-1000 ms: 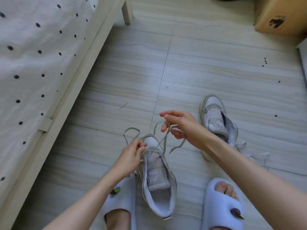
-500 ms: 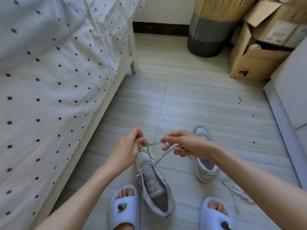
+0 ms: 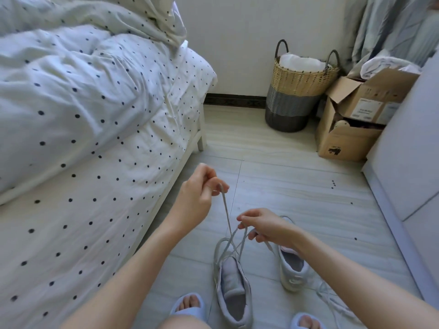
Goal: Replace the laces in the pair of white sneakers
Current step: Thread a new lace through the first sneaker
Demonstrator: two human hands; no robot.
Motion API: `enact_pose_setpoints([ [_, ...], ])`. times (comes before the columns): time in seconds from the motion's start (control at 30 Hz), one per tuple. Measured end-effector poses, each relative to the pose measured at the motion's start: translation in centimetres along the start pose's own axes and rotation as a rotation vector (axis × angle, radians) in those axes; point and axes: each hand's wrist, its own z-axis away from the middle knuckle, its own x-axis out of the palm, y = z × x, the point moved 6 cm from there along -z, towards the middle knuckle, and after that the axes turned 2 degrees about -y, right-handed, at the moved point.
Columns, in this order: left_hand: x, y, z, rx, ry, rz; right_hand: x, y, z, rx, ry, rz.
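Both hands, left hand [image 3: 193, 200] raised, pinch lace [image 3: 225, 214].

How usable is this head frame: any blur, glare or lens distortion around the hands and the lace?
Head view: soft, even daylight, no glare; wide-angle bending at the bed edge; left hand and right hand fairly sharp; lace thin but traceable to the sneaker.
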Motion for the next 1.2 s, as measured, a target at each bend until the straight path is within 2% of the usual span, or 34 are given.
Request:
enact_pose_setpoints([
  [0.1,-0.5,0.5,0.2,-0.055,0.062,0.142,-1.1,-0.4,0.7,0.027,0.128,0.206],
  [0.2,-0.1,0.5,0.4,-0.099,0.022,0.103,-2.0,-0.9,1.5,0.027,0.237,0.327],
  [0.27,0.7,-0.2,1.0,-0.142,-0.033,0.034,-2.1,-1.1,1.9,-0.005,0.259,0.230],
  [0.47,0.8,-1.0,1.3,-0.166,-0.010,0.027,-2.1,-2.7,3.4,-0.158,0.209,-0.344],
  [0.67,0.3,0.1,0.5,-0.174,-0.009,0.016,-2.6,-7.8,6.6,-0.366,0.156,-0.429],
  [0.8,-1.2,4.2,-0.8,-0.074,0.052,0.042,-4.5,-12.4,10.7,-0.568,0.229,-0.404],
  [1.03,-4.6,14.7,-4.2,0.197,0.125,-0.063,-6.1,-20.3,17.5,-0.817,0.358,-0.260],
  [1.2,-7.3,21.1,-5.6,0.325,0.211,-0.034,-7.4,-26.1,22.2,-0.997,0.481,-0.172],
])
